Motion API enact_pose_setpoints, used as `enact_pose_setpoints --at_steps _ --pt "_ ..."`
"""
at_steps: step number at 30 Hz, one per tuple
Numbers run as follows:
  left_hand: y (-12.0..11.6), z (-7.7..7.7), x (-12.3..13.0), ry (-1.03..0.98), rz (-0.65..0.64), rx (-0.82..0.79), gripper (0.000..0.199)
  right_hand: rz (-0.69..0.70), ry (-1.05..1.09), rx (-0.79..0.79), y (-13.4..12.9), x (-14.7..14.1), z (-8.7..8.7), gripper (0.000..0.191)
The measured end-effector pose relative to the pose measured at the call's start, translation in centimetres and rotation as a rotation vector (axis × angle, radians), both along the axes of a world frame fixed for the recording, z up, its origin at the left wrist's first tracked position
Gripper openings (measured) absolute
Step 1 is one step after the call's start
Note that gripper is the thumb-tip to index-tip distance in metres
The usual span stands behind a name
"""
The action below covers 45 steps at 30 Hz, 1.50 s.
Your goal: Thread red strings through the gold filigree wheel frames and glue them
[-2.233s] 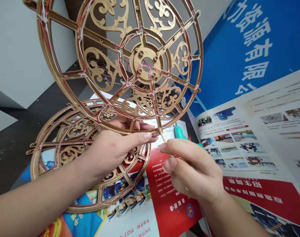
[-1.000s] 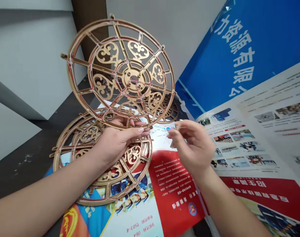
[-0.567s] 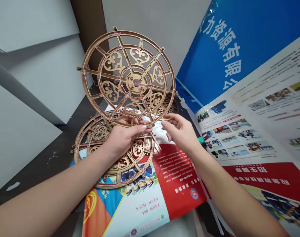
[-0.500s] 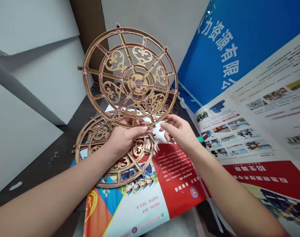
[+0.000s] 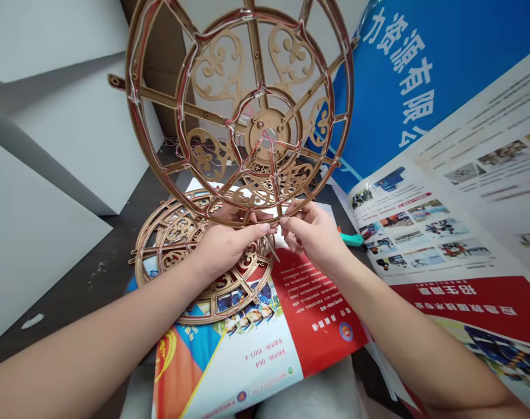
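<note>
Raised nearly upright in front of me is a round gold openwork frame point(image 5: 257, 55), with red and clear wires running along its rings and spokes and scrollwork between them. My left hand point(image 5: 230, 237) pinches its lower rim, thumb in front and fingers behind. Beside it, the fingers of my right hand point(image 5: 306, 228) close on the same rim a little to the right. Under my left forearm lie similar round gold frames point(image 5: 177, 314), stacked on a printed brochure point(image 5: 265, 364). The frame's top runs out of view.
White panels point(image 5: 50, 145) stand at the left. A blue printed board point(image 5: 466, 46) and an upright leaflet point(image 5: 448, 233) fill the right side. A teal-handled tool point(image 5: 351, 239) lies by the leaflet. Thin wires point(image 5: 173, 145) lie at the back of the dark table point(image 5: 77, 291).
The round frame has come closer and higher, so its top is now cut off. My right hand has moved onto its lower rim. My left hand keeps its grip.
</note>
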<state>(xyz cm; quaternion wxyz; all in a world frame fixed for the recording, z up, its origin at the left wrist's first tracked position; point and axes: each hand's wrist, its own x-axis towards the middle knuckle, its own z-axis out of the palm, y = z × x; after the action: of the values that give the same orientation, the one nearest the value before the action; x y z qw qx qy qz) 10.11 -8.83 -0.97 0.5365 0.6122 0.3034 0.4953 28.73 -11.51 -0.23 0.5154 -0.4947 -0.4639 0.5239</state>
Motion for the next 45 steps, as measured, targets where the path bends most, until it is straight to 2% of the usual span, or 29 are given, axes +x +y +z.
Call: enact_pose_setpoints --at_steps 8,15,22,27,32,36,39,42,45 --pt "-0.9 0.5 0.7 -0.040 -0.005 -0.110 0.015 -0.044 0.050 -0.015 0.0 -0.6 0.3 0.027" --pt "-0.4 -0.5 0.7 -0.162 -0.099 -0.217 0.022 -0.062 0.028 0.016 0.0 -0.5 0.1 0.030" --pt "-0.4 -0.5 0.4 -0.179 -0.121 -0.186 0.015 -0.010 0.043 0.004 0.0 0.1 0.1 0.026" --pt "-0.4 -0.8 0.7 -0.285 -0.148 -0.249 0.018 -0.005 0.038 -0.001 0.1 0.3 0.1 0.023" --pt "-0.2 -0.6 0.4 -0.394 -0.243 -0.380 0.017 -0.128 0.012 0.169 0.4 1.0 -0.2 0.022" --pt "0.0 -0.5 -0.1 -0.343 -0.298 -0.462 0.016 -0.243 0.014 0.210 1.1 1.8 -0.4 0.033" --pt "0.2 -0.6 -0.3 -0.313 -0.313 -0.522 0.024 -0.354 0.011 0.280 1.9 2.6 -0.8 0.041" --pt "0.4 -0.9 -0.3 -0.302 -0.304 -0.543 0.033 -0.357 -0.010 0.307 2.8 3.3 -1.3 0.045" --pt "0.5 -1.1 -0.2 -0.293 -0.280 -0.534 0.033 -0.348 0.003 0.296 3.1 3.6 -1.6 0.042"
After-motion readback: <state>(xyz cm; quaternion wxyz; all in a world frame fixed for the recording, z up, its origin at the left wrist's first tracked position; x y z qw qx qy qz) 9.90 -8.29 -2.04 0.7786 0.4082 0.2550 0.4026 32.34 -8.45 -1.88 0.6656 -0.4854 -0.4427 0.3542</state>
